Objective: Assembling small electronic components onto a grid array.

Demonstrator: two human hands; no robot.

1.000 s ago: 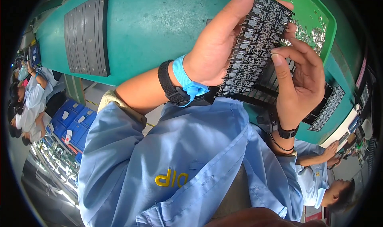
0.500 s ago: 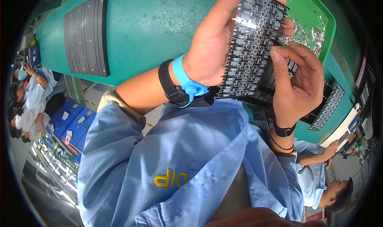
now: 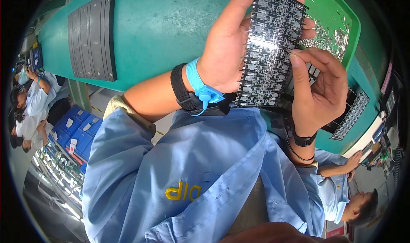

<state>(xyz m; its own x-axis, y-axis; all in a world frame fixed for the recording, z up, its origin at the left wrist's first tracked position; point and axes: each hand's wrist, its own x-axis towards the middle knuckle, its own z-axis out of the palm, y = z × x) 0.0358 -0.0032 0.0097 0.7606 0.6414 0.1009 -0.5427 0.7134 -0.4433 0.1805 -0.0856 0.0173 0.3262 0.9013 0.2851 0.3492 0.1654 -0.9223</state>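
- Your left hand (image 3: 226,46) cradles the black circuit-board panel (image 3: 269,51) at one o'clock; support it evenly.
- Your right hand (image 3: 322,87) pinches at its three-o'clock edge, on what I cannot tell; press lightly.
- Yellow lettering (image 3: 183,191) marks your blue jacket (image 3: 128,174) near six o'clock; panel print is illegible.

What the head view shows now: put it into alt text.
A left hand holds a black circuit panel, with the right hand pinched close to its right edge. At upper right, a green tray holds loose silver parts; a ridged black plate lies at left on a green table.
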